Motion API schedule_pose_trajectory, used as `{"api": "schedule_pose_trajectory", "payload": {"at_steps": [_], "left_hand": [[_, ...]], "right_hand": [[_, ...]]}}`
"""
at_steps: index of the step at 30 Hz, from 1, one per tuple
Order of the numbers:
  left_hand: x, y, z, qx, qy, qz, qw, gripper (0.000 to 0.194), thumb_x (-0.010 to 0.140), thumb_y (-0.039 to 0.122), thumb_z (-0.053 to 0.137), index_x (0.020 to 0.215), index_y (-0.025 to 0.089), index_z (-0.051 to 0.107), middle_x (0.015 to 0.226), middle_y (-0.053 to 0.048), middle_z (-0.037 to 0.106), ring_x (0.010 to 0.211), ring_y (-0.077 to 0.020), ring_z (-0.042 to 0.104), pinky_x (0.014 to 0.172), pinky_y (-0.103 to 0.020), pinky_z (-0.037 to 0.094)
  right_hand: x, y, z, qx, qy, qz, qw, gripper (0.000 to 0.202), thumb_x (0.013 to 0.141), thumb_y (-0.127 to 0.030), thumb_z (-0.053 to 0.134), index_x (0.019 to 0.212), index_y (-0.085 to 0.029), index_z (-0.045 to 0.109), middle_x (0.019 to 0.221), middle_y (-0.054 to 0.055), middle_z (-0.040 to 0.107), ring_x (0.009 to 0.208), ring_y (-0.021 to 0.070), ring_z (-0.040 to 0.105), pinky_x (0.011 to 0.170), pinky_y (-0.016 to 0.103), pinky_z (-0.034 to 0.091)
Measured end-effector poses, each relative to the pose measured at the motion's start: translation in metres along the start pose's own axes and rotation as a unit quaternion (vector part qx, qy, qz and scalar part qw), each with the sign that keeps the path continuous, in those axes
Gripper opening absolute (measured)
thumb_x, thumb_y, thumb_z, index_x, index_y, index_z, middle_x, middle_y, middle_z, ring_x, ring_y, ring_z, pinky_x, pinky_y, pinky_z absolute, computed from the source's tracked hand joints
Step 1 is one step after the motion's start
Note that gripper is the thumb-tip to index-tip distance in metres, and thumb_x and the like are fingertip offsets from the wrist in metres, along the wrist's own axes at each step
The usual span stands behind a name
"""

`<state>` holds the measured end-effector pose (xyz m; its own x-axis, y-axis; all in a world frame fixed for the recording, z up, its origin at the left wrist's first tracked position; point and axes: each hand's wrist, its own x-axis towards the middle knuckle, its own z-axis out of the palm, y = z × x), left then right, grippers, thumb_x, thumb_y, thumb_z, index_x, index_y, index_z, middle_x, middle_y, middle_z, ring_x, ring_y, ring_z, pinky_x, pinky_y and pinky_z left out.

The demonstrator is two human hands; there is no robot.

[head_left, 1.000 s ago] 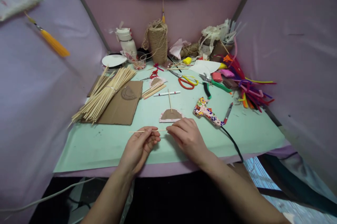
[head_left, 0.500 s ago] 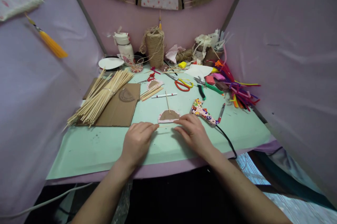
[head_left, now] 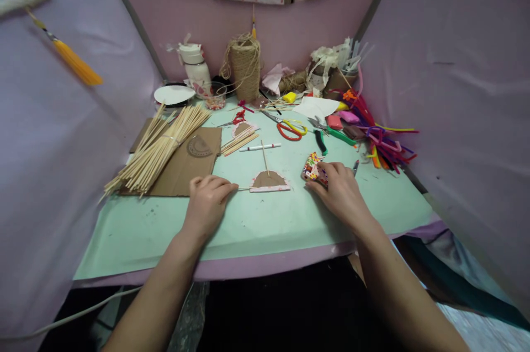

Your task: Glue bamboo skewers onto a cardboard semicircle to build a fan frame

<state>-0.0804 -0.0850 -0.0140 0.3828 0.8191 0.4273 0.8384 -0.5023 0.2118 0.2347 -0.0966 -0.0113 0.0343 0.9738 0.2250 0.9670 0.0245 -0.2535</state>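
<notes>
My left hand [head_left: 210, 196] is closed in a pinch on a thin bamboo stick [head_left: 244, 188], whose far end reaches the left corner of a small half-round cardboard piece [head_left: 269, 180] with a pale pink edge. That piece lies flat on the table, and another bamboo stick [head_left: 265, 156] stands out from its middle, pointing away from me. On the right, my right hand [head_left: 336, 185] has its fingers around a flower-patterned glue gun [head_left: 313, 166]. The hand hides the gun's handle.
A bundle of bamboo sticks [head_left: 165, 148] lies on cardboard [head_left: 194, 175] at left. Behind the half-round piece are a marker [head_left: 260, 147], scissors [head_left: 289, 130] and pliers [head_left: 337, 134]. Pipe cleaners [head_left: 385, 142] lie at right. A twine cone [head_left: 245, 68] and a bottle [head_left: 195, 68] stand at the back.
My right hand has left the half-round piece and moved right onto the glue gun. My left hand has shifted slightly left and away from me, with the stick now at the piece's left corner.
</notes>
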Motion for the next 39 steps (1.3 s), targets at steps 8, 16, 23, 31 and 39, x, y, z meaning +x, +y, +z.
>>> {"api": "schedule_pose_trajectory", "payload": {"at_steps": [8, 16, 23, 31, 39], "left_hand": [[-0.002, -0.002, -0.001, -0.037, 0.000, -0.011, 0.999, 0.021, 0.093, 0.023, 0.054, 0.090, 0.027, 0.074, 0.087, -0.003, 0.074, 0.087, -0.0200, 0.061, 0.083, -0.041, 0.032], [-0.005, -0.003, 0.001, -0.037, -0.006, 0.000, 0.999, 0.024, 0.092, 0.019, 0.052, 0.090, 0.026, 0.075, 0.087, -0.004, 0.073, 0.083, -0.0187, 0.059, 0.080, -0.039, 0.034], [-0.007, -0.003, 0.002, -0.023, -0.006, 0.020, 1.000, 0.024, 0.093, 0.017, 0.051, 0.093, 0.024, 0.074, 0.087, -0.004, 0.073, 0.082, -0.0191, 0.056, 0.077, -0.037, 0.033], [-0.008, -0.003, 0.002, -0.017, -0.006, 0.034, 0.999, 0.024, 0.092, 0.015, 0.051, 0.095, 0.024, 0.073, 0.088, -0.004, 0.071, 0.082, -0.0186, 0.056, 0.078, -0.038, 0.034], [-0.009, -0.002, 0.003, -0.022, -0.003, 0.029, 0.999, 0.026, 0.094, 0.017, 0.049, 0.094, 0.025, 0.073, 0.087, -0.004, 0.068, 0.081, -0.0175, 0.055, 0.078, -0.037, 0.033]], "right_hand": [[0.006, 0.003, 0.004, -0.028, 0.005, -0.005, 1.000, 0.061, 0.081, -0.048, 0.064, 0.129, -0.012, 0.052, 0.115, 0.020, 0.058, 0.103, 0.0365, 0.052, 0.085, 0.047, 0.043], [0.005, 0.015, 0.004, -0.034, -0.047, 0.018, 0.998, 0.063, 0.081, -0.048, 0.064, 0.128, -0.008, 0.053, 0.115, 0.022, 0.056, 0.104, 0.0364, 0.050, 0.091, 0.046, 0.041], [0.008, 0.009, -0.005, -0.040, -0.094, 0.063, 0.993, 0.050, 0.089, -0.042, 0.057, 0.129, -0.013, 0.056, 0.108, 0.018, 0.057, 0.101, 0.0334, 0.055, 0.088, 0.042, 0.042], [0.004, 0.006, -0.015, 0.079, -0.019, 0.053, 0.995, 0.041, 0.090, -0.036, 0.045, 0.122, -0.012, 0.057, 0.103, 0.016, 0.059, 0.094, 0.0294, 0.057, 0.084, 0.041, 0.044], [-0.031, -0.043, -0.031, 0.576, -0.219, 0.145, 0.774, 0.039, 0.080, -0.057, 0.059, 0.083, -0.019, 0.055, 0.071, 0.000, 0.053, 0.056, 0.0111, 0.044, 0.049, 0.025, 0.033]]}}
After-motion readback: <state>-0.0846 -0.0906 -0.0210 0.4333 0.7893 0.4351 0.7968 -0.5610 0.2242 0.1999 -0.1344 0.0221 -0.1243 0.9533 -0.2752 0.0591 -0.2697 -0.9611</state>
